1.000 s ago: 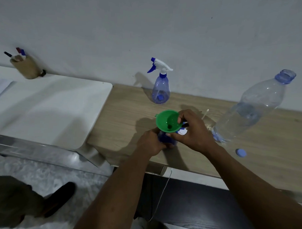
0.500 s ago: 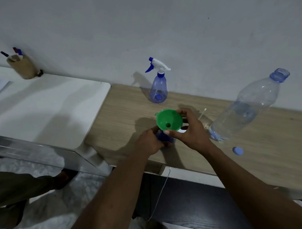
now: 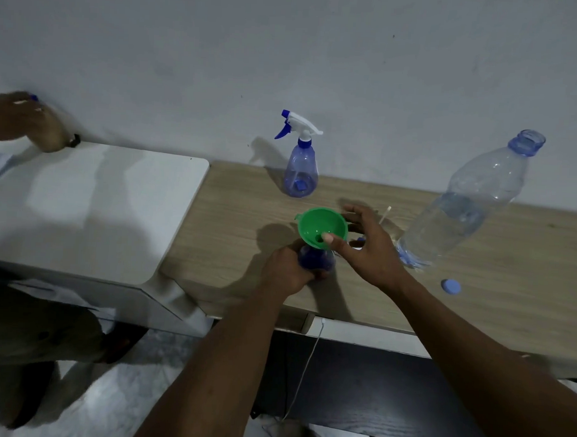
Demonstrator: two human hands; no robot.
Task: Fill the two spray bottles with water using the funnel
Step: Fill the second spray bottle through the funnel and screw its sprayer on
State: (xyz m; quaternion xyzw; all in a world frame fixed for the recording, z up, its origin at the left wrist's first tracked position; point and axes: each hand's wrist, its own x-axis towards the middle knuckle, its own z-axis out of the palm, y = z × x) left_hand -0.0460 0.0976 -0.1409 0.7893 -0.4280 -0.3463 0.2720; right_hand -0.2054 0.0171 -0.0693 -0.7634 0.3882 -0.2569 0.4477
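Wooden desk [image 3: 494, 278] beside white table [image 3: 95, 192], against grey wall [image 3: 221, 52].

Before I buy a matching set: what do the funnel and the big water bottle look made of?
Funnel: looks like opaque green plastic with a smooth, slightly glossy bowl, apparently moulded in one piece. Big water bottle: thin clear plastic with a blue tint; the water line shows through it and its wall is ribbed.

A green funnel [image 3: 322, 231] is seated upright in an open blue spray bottle [image 3: 316, 259] near the wooden table's [image 3: 241, 216] front edge. A second, capped spray bottle [image 3: 300, 166] is stood at the back edge.
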